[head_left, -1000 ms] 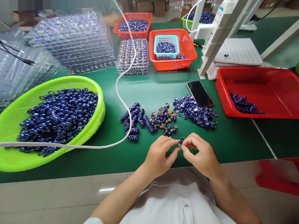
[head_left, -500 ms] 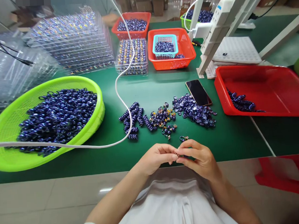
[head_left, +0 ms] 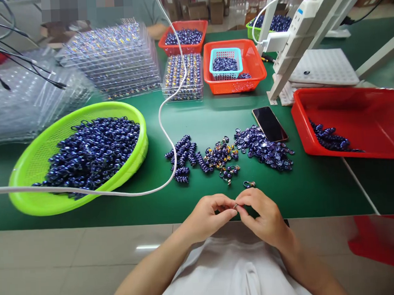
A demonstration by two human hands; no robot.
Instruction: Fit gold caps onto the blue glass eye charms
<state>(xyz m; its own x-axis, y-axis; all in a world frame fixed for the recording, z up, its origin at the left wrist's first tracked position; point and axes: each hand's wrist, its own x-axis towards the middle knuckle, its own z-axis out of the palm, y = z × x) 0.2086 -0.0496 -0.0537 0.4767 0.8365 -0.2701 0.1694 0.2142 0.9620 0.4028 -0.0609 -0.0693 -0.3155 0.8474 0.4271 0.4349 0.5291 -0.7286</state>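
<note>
My left hand (head_left: 216, 212) and my right hand (head_left: 260, 212) meet fingertip to fingertip at the near edge of the green table. Both are closed in a pinch on one tiny metallic piece (head_left: 235, 206), mostly covered by the fingers and too small to name. Just beyond them lies a dark blue ring-like piece (head_left: 249, 184) with a gold-coloured end. Farther off is a pile of blue pieces with gold parts (head_left: 219, 154). To its left are coiled-looking rows of blue rings (head_left: 183, 154), and to its right a heap of flat, shiny blue caps (head_left: 265, 149).
A lime-green basket (head_left: 26, 200) of blue rings stands left, a red tray (head_left: 373, 150) right. A phone (head_left: 269, 123) touches the caps. A white cable (head_left: 161, 118) crosses the table. Behind are stacked clear trays (head_left: 115, 59), an orange basket (head_left: 236, 87) and a metal post (head_left: 289, 52).
The view has shifted, so the table things appear farther right. My right fingers have drawn into a tighter pinch, and the small piece between the fingertips shows a little more.
</note>
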